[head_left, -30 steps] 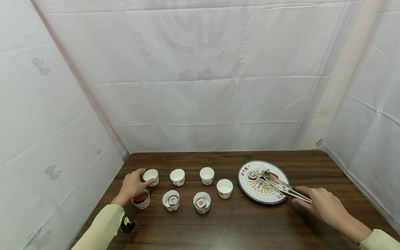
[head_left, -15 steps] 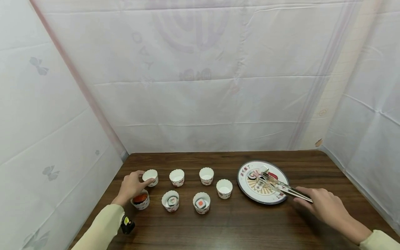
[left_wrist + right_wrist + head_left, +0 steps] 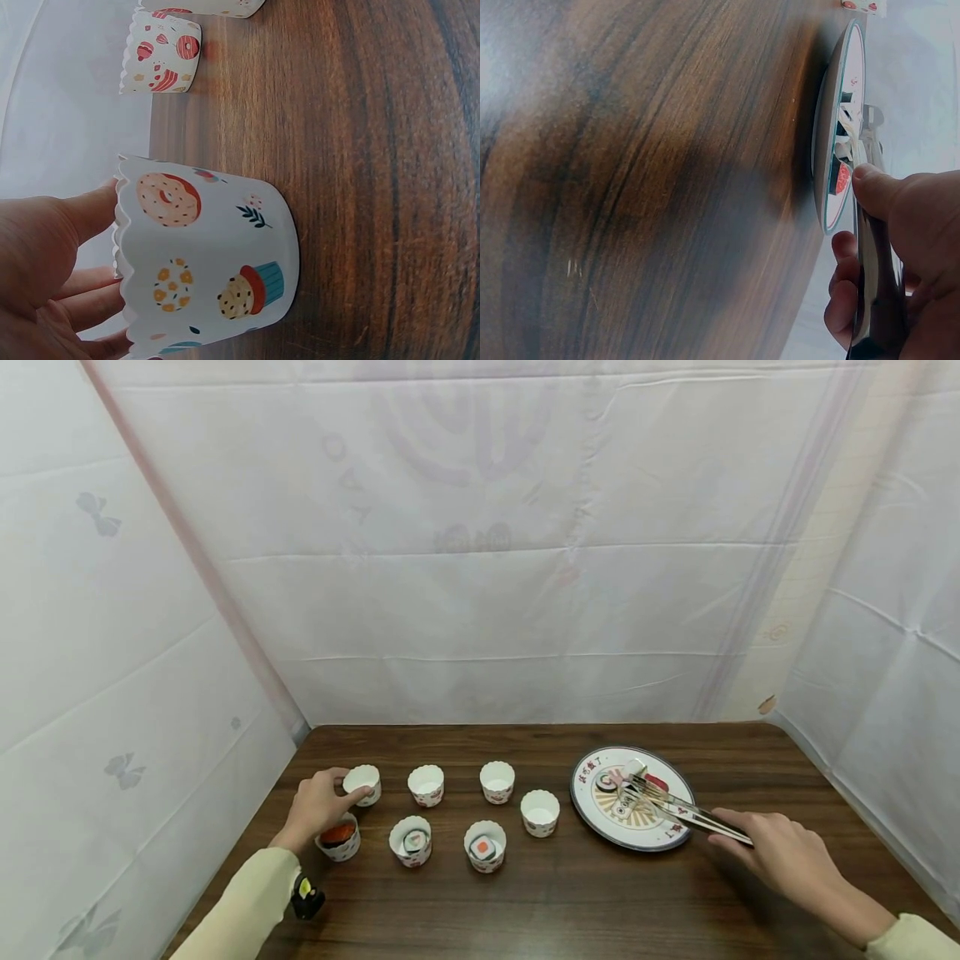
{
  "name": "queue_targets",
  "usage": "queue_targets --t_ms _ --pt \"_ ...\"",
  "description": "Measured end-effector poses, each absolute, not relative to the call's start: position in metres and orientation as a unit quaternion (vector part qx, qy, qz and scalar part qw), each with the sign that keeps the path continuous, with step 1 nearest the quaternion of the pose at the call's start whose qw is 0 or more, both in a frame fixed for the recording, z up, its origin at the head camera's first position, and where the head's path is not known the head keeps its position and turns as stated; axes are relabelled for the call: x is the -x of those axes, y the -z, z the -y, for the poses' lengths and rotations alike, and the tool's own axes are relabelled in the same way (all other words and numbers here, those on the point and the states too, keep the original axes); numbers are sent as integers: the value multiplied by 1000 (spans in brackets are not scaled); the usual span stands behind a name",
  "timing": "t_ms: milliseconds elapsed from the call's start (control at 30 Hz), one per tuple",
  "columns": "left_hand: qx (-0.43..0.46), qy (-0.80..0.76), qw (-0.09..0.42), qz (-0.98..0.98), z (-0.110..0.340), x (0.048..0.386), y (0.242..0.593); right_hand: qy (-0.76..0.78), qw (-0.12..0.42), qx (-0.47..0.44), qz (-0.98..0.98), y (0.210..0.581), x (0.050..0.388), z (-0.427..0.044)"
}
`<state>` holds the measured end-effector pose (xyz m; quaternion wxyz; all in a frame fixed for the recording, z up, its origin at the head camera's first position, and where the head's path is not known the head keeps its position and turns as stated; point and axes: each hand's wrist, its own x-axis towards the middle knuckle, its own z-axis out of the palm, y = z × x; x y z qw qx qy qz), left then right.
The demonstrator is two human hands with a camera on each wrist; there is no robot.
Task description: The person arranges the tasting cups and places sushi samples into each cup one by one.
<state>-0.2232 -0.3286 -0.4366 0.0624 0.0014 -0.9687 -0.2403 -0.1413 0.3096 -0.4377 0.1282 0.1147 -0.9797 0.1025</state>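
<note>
- Holding a white paper cup (image 3: 364, 781), lower left of frame, in the left hand (image 3: 317, 803), with parted fingers curved around it.
- Gripping tongs (image 3: 876, 277) in the right hand (image 3: 795, 864), with fingers curled close, over a plate (image 3: 594, 812) of sushi-like pieces (image 3: 657, 782), lower right.

Shiny metal tongs (image 3: 874, 277), matt paper cups (image 3: 217, 247), glossy wood-grain table (image 3: 570, 910), creased cloth (image 3: 480, 618)

In the left wrist view, the left grip (image 3: 37, 255) is cut off by the left edge, its fingertips hidden by a paper cup (image 3: 210, 247); a farther cup (image 3: 217, 6) is cropped at the top. In the right wrist view, the right grip (image 3: 930, 240) and the tongs' rear (image 3: 877, 300) are cropped. Whether tongs touch sushi pieces (image 3: 604, 782) is too small to tell
</note>
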Motion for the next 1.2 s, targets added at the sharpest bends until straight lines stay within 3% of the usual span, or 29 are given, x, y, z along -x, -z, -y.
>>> queue_targets --t_ms 1200 --pt "-5 236 62 970 330 225 439 -106 144 -129 975 440 142 -304"
